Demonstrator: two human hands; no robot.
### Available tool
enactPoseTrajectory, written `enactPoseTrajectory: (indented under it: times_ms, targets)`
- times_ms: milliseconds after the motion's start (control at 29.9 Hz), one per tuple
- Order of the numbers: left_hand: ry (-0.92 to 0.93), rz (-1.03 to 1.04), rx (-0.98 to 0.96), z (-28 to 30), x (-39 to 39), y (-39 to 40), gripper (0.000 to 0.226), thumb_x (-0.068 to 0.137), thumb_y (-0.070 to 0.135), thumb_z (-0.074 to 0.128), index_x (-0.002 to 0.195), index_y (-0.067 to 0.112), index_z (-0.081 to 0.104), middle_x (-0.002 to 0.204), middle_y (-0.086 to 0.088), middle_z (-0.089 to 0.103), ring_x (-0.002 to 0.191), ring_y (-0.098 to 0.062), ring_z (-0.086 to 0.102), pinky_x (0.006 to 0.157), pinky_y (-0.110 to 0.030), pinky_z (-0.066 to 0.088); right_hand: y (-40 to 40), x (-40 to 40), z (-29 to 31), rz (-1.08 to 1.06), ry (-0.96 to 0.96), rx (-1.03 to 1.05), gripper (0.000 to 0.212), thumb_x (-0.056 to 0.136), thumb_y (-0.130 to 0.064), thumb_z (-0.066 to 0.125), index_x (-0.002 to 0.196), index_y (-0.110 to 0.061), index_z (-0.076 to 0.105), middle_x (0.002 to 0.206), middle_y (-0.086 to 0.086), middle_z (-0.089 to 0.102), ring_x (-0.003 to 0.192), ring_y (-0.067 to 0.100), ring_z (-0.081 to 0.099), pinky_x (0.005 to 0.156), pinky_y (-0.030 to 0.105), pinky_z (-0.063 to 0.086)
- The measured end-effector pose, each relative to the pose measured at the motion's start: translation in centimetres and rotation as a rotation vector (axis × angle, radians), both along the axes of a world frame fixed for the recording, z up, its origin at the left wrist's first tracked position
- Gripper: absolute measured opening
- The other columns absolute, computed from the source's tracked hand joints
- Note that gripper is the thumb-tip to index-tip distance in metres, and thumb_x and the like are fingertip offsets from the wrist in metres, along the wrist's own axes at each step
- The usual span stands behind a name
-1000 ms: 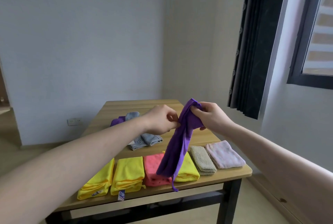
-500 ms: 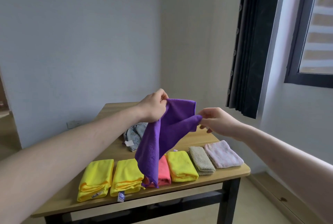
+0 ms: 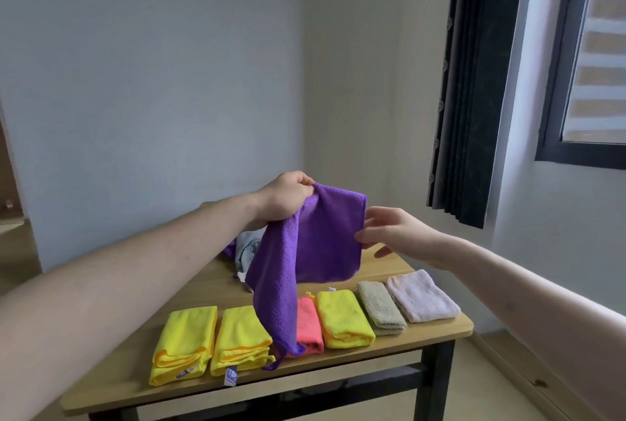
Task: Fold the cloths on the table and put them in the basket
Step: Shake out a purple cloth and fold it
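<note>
From my seat at the controls I see a pale wall (image 3: 152, 81) filling the view from nine to twelve o'clock. A dark pleated curtain (image 3: 474, 98) hangs at one o'clock, just beside a black-framed window (image 3: 582, 81) at two o'clock. Light wooden flooring (image 3: 467, 390) shows at five o'clock, and a doorway edge (image 3: 10, 203) sits at nine o'clock.

Purple cloth (image 3: 315, 241) between raised hands (image 3: 286, 198)
</note>
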State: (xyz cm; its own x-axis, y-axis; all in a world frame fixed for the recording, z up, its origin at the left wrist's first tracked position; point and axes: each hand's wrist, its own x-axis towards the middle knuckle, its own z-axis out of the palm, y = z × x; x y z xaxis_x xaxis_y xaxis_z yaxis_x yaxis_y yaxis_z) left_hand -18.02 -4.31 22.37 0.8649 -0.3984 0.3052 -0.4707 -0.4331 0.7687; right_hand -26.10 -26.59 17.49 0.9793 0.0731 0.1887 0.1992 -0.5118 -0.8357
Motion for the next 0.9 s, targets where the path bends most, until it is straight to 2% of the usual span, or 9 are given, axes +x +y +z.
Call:
enactPoseTrajectory:
  times_ms: [100, 201, 368, 435, 568, 669, 736, 802, 903]
  targets:
    - [0.053, -0.02, -0.045, 0.3, -0.1, 0.2, 0.018, 0.104, 0.015, 0.046, 0.104, 0.014, 0.064, 0.096, -0.004, 0.066, 0.086, -0.017, 0.06, 0.084, -0.032, 0.05, 0.4, 0.2, -0.9, -0.053, -0.084, -0.11, 0.014, 0.088, -0.032, 0.077, 0.101, -0.029, 0.074, 0.096, -0.011, 0.075, 0.084, 0.012, 0.071, 0.077, 0.034, 0.061]
    - [0.074, -0.023, -0.054, 0.5, -0.1, 0.4, 0.021, 0.104, 0.014, 0.046, 0.11, 0.009, 0.065, 0.099, -0.007, 0.067, 0.086, -0.018, 0.061, 0.085, -0.034, 0.05, 0.8, 0.4, -1.2, -0.125, -0.158, -0.146, 0.006, 0.09, -0.03, 0.074, 0.086, -0.025, 0.075, 0.081, -0.006, 0.077, 0.079, 0.021, 0.072, 0.075, 0.037, 0.062]
    - [0.1, -0.003, -0.043, 0.2, 0.3, 1.1, 0.018, 0.103, 0.014, 0.046, 0.101, 0.015, 0.064, 0.096, -0.003, 0.066, 0.083, -0.016, 0.06, 0.076, -0.029, 0.048, 1.4, 0.6, -0.9, -0.154, -0.119, -0.103, 0.01, 0.092, -0.026, 0.069, 0.087, -0.018, 0.072, 0.082, -0.001, 0.076, 0.075, 0.02, 0.07, 0.079, 0.039, 0.06]
    - [0.017, 0.05, 0.072, 0.0, 0.6, 1.5, 0.016, 0.103, 0.016, 0.046, 0.097, 0.018, 0.061, 0.097, -0.001, 0.065, 0.083, -0.015, 0.059, 0.072, -0.029, 0.045, 1.6, 0.9, -0.7, -0.158, -0.077, 0.01, 0.01, 0.097, -0.022, 0.064, 0.089, -0.015, 0.064, 0.085, 0.002, 0.073, 0.074, 0.016, 0.066, 0.076, 0.038, 0.059]
    - [-0.277, 0.192, 0.522, -1.0, 0.9, 2.6, 0.011, 0.101, 0.026, 0.045, 0.104, 0.022, 0.055, 0.103, 0.0, 0.066, 0.091, -0.02, 0.059, 0.077, -0.033, 0.046, 1.8, 1.2, 0.9, -0.182, -0.072, 0.242, 0.011, 0.102, -0.021, 0.057, 0.092, -0.017, 0.059, 0.084, 0.003, 0.061, 0.064, 0.015, 0.056, 0.057, 0.027, 0.05]
    - [-0.321, 0.191, 0.639, -1.9, 0.1, 2.8, 0.009, 0.095, 0.034, 0.054, 0.098, 0.026, 0.053, 0.093, 0.007, 0.063, 0.088, -0.019, 0.06, 0.077, -0.034, 0.048, 2.4, 1.3, 2.1, -0.216, -0.084, 0.273, 0.01, 0.102, -0.023, 0.057, 0.093, -0.021, 0.06, 0.078, -0.002, 0.06, 0.057, 0.01, 0.052, 0.052, 0.024, 0.043]
    - [-0.301, 0.128, 0.6, -1.8, -0.7, 2.3, 0.014, 0.088, 0.033, 0.064, 0.093, 0.026, 0.053, 0.086, 0.009, 0.061, 0.082, -0.016, 0.059, 0.07, -0.032, 0.048, 2.9, 1.4, 2.6, -0.225, -0.081, 0.332, 0.005, 0.102, -0.022, 0.057, 0.098, -0.02, 0.06, 0.079, 0.0, 0.062, 0.056, 0.011, 0.054, 0.053, 0.026, 0.044]
    - [-0.173, -0.016, 0.495, -1.3, -2.3, 1.7, 0.016, 0.086, 0.025, 0.07, 0.094, 0.021, 0.057, 0.086, 0.005, 0.062, 0.075, -0.013, 0.058, 0.068, -0.035, 0.052, 3.5, 1.5, 2.8, -0.237, -0.099, 0.393, 0.007, 0.099, -0.017, 0.06, 0.105, -0.019, 0.06, 0.085, 0.007, 0.065, 0.063, 0.017, 0.058, 0.062, 0.034, 0.047]
    - [0.08, -0.281, 0.381, -0.6, -5.0, 1.0, 0.03, 0.081, 0.031, 0.071, 0.103, 0.014, 0.063, 0.098, -0.005, 0.071, 0.083, -0.018, 0.068, 0.084, -0.047, 0.058, 4.2, 1.4, 3.5, -0.221, -0.169, 0.466, 0.021, 0.094, -0.001, 0.058, 0.104, -0.019, 0.061, 0.099, 0.013, 0.069, 0.077, 0.023, 0.063, 0.073, 0.04, 0.052]
